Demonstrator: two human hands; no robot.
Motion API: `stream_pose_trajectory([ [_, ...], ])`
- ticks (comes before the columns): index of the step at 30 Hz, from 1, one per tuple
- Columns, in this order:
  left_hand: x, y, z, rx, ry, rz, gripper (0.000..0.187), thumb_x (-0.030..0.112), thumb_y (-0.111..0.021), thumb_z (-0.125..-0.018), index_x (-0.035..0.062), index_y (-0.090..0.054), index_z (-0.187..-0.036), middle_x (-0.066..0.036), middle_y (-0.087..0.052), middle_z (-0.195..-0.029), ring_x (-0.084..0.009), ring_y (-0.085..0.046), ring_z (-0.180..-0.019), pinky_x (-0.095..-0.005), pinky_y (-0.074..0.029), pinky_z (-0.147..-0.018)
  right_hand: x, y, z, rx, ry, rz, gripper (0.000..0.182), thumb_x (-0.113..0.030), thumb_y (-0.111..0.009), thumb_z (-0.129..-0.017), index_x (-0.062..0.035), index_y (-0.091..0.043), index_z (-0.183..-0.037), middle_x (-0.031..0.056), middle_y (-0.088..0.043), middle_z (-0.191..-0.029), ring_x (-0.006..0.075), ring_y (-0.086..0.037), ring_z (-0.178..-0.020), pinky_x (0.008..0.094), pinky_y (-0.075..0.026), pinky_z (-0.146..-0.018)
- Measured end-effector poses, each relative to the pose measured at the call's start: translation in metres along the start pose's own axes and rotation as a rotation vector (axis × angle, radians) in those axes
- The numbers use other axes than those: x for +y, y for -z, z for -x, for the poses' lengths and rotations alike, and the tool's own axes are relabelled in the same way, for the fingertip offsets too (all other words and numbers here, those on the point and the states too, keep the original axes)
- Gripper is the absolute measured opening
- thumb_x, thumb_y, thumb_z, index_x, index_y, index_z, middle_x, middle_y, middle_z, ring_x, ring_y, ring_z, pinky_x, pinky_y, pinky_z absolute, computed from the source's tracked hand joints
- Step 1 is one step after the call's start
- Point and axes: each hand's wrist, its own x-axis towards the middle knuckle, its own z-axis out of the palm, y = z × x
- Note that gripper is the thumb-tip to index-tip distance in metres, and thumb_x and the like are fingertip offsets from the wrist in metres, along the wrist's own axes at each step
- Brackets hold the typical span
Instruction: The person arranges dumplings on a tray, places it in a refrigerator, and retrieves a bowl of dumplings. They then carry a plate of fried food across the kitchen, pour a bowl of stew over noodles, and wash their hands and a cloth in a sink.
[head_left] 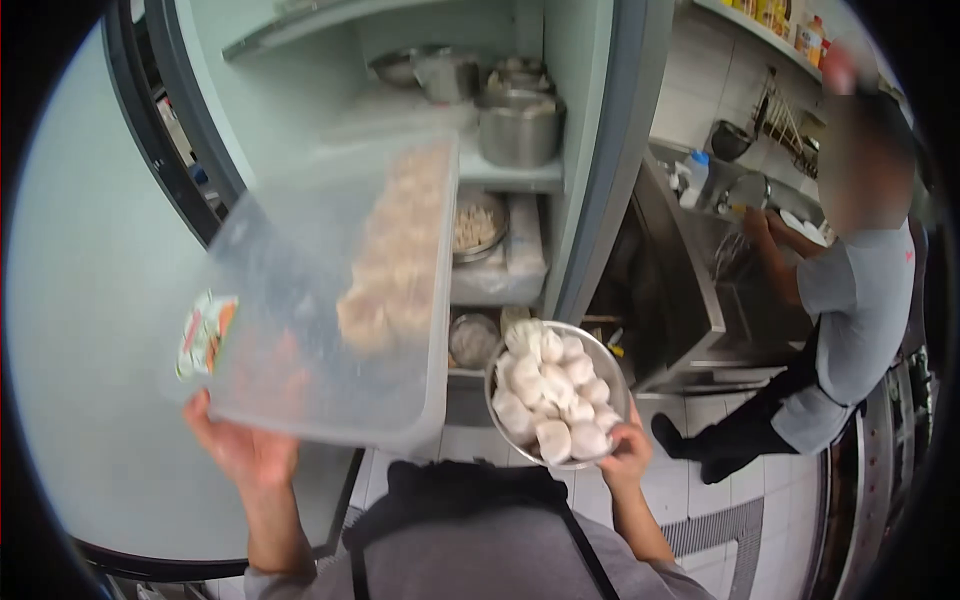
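My left hand (245,450) supports a large translucent plastic tub (415,425) at its near left corner, fingers under it showing faintly through the bottom. Pale lumpy food pieces (395,270) lie in a row along the tub's right side. A small white, green and orange packet (207,335) overlaps the tub's left edge. My right hand (628,450) grips the rim of a round metal bowl (622,375) heaped with white rounded food pieces (560,390). The tub is tilted and slightly blurred, in front of the fridge shelves.
An open fridge (580,100) holds a metal pot (520,130), a bowl of pale pieces (478,228) and a bagged bundle (505,270). Its door (90,380) stands to the left. At right a person (865,290) works at a metal sink (730,240).
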Motion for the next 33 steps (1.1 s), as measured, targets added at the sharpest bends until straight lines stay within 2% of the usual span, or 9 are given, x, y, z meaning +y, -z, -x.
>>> stream_pose_trajectory([
  [4, -0.004, -0.035, 0.019, -0.089, -0.051, -0.089, 0.065, 0.035, -0.05, -0.076, 0.0062, -0.028, -0.13, -0.012, -0.035, -0.13, -0.0324, -0.033, -0.119, -0.0455, -0.032, -0.094, -0.017, 0.031, -0.033, -0.033, 0.068, -0.012, 0.041, -0.022, -0.082, -0.051, -0.0021, -0.05, -0.068, 0.032, -0.036, -0.123, 0.0366, -0.041, -0.114, 0.0387, -0.033, -0.092],
  [10, -0.016, -0.01, -0.004, -0.098, -0.04, 0.044, 0.062, 0.032, -0.053, -0.076, 0.0036, -0.031, -0.127, -0.013, -0.037, -0.128, -0.0315, -0.038, -0.116, -0.0414, -0.037, -0.094, -0.002, 0.033, -0.037, -0.014, 0.202, 0.014, 0.04, -0.02, -0.081, -0.052, -0.0023, -0.049, -0.069, 0.0308, -0.038, -0.123, 0.0361, -0.044, -0.111, 0.0374, -0.035, -0.09],
  [12, -0.015, -0.002, -0.017, -0.113, -0.116, 0.004, 0.06, 0.029, -0.055, -0.075, 0.0029, -0.033, -0.125, -0.013, -0.04, -0.125, -0.0311, -0.041, -0.113, -0.0395, -0.038, -0.094, -0.005, 0.035, -0.032, -0.022, 0.264, 0.175, 0.042, -0.025, -0.08, -0.054, -0.0011, -0.049, -0.07, 0.0309, -0.039, -0.122, 0.0351, -0.044, -0.11, 0.0358, -0.035, -0.09],
  [14, -0.014, 0.008, -0.025, -0.09, -0.079, 0.009, 0.059, 0.027, -0.055, -0.076, 0.0026, -0.034, -0.125, -0.013, -0.042, -0.124, -0.0301, -0.042, -0.112, -0.0397, -0.038, -0.094, -0.016, 0.026, -0.027, 0.025, 0.225, 0.14, 0.041, -0.025, -0.08, -0.054, -0.0007, -0.05, -0.07, 0.0314, -0.039, -0.122, 0.0352, -0.045, -0.11, 0.0346, -0.035, -0.09],
  [24, 0.022, 0.15, -0.083, -0.107, 0.009, 0.125, 0.053, 0.014, -0.059, -0.075, -0.0017, -0.037, -0.121, -0.015, -0.044, -0.122, -0.0267, -0.045, -0.109, -0.0379, -0.038, -0.094, -0.009, 0.009, 0.014, 0.271, 0.171, 0.379, 0.036, -0.018, -0.08, -0.056, -0.0009, -0.054, -0.074, 0.0289, -0.033, -0.128, 0.0298, -0.045, -0.11, 0.0325, -0.038, -0.087],
  [28, 0.027, 0.23, -0.122, -0.263, 0.19, 0.225, 0.058, 0.019, -0.055, -0.076, -0.0003, -0.032, -0.125, -0.015, -0.039, -0.126, -0.0281, -0.038, -0.115, -0.0424, -0.034, -0.096, 0.019, 0.004, 0.033, 0.465, 0.256, 0.514, 0.04, -0.022, -0.081, -0.054, -0.0004, -0.054, -0.074, 0.0296, -0.033, -0.127, 0.0327, -0.042, -0.113, 0.034, -0.037, -0.089],
  [30, 0.015, 0.246, -0.144, -0.16, 0.069, 0.179, 0.058, 0.01, -0.058, -0.072, -0.0039, -0.034, -0.123, -0.017, -0.041, -0.125, -0.0289, -0.042, -0.112, -0.0406, -0.034, -0.097, 0.016, 0.004, 0.039, 0.518, 0.296, 0.776, 0.041, -0.023, -0.081, -0.052, -0.0009, -0.054, -0.073, 0.0305, -0.037, -0.124, 0.0358, -0.044, -0.112, 0.0353, -0.038, -0.089],
  [31, 0.004, 0.245, -0.153, -0.179, 0.136, 0.187, 0.058, 0.01, -0.058, -0.072, -0.0039, -0.034, -0.123, -0.017, -0.041, -0.125, -0.0289, -0.042, -0.112, -0.0406, -0.034, -0.097, 0.016, 0.002, 0.042, 0.542, 0.307, 0.842, 0.04, -0.023, -0.081, -0.051, -0.0011, -0.055, -0.073, 0.0305, -0.037, -0.124, 0.036, -0.044, -0.112, 0.0347, -0.038, -0.089],
  [33, -0.008, 0.244, -0.165, -0.227, -0.068, -0.155, 0.041, 0.039, -0.058, -0.073, 0.0169, -0.057, -0.108, -0.009, -0.055, -0.109, -0.0211, -0.051, -0.101, -0.0374, -0.035, -0.089, 0.01, -0.005, 0.052, 0.596, 0.301, 0.942, 0.04, -0.022, -0.081, -0.05, -0.0014, -0.056, -0.074, 0.0305, -0.037, -0.124, 0.0361, -0.045, -0.111, 0.0342, -0.038, -0.088],
])
